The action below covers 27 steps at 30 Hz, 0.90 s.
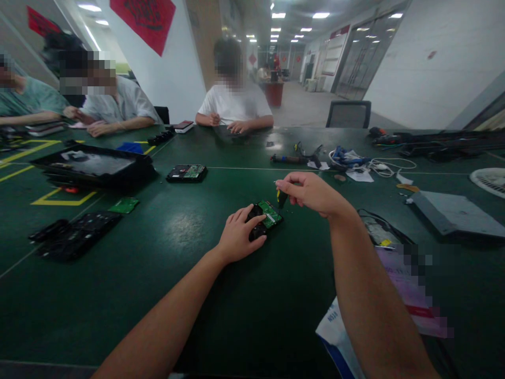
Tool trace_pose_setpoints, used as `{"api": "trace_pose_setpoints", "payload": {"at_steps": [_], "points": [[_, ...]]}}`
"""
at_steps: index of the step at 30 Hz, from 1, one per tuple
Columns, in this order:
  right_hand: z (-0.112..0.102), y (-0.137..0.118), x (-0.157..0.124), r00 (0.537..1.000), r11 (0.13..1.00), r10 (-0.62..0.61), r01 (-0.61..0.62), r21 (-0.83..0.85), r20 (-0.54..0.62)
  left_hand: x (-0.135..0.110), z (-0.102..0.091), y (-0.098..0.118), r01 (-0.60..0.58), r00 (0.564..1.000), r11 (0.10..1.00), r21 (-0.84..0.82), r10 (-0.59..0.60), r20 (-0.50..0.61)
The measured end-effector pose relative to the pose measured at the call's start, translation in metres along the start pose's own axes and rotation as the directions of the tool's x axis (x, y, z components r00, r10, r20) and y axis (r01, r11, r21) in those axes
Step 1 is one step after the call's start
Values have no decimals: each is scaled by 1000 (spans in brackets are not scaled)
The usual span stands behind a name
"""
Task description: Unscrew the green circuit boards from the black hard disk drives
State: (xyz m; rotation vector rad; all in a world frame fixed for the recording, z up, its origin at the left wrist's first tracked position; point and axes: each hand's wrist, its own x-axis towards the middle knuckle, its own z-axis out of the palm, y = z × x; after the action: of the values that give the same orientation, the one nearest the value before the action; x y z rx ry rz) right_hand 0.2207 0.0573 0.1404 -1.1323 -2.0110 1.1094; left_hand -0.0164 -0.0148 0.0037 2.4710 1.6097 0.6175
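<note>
On the green table, a small black device with a green circuit board lies in front of me. My left hand grips its left side, thumb at the near edge and fingers over the top, hiding part of it. Just above its right end, my right hand pinches a small screwdriver with a black and yellow handle. The screwdriver is apart from the board. Tiny loose pieces, perhaps screws, lie on the table beside the device.
A similar black unit lies farther back. To the left are a black tray-like housing, a loose green board and black plastic parts. Cables and a grey metal case lie right. Several people sit across the table.
</note>
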Motion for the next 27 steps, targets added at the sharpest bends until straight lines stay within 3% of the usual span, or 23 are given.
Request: {"api": "trace_pose_setpoints", "payload": {"at_steps": [3,7,13,17,20,24,27], "points": [[1,0,2,995,991,-29,17,-132,-94,0,-1,1,4,1000,1000,6,-4,3],[0,0,2,992,994,-35,22,-105,-120,0,-1,1,5,1000,1000,8,-5,6],[-3,-3,-3,997,989,-7,-4,148,72,1,-1,1,8,1000,1000,16,-8,5],[-4,-7,-6,988,972,19,-54,229,154,1,-1,1,15,1000,1000,13,-15,8],[-5,-6,-5,992,990,9,-26,139,122,1,-1,2,16,1000,1000,10,-16,12],[-6,-2,-2,998,991,-25,18,-132,-53,0,-4,3,15,1000,1000,3,-15,25],[-4,-2,0,993,983,-19,-2,-186,-114,1,-6,3,13,999,1000,-6,-13,36]]}}
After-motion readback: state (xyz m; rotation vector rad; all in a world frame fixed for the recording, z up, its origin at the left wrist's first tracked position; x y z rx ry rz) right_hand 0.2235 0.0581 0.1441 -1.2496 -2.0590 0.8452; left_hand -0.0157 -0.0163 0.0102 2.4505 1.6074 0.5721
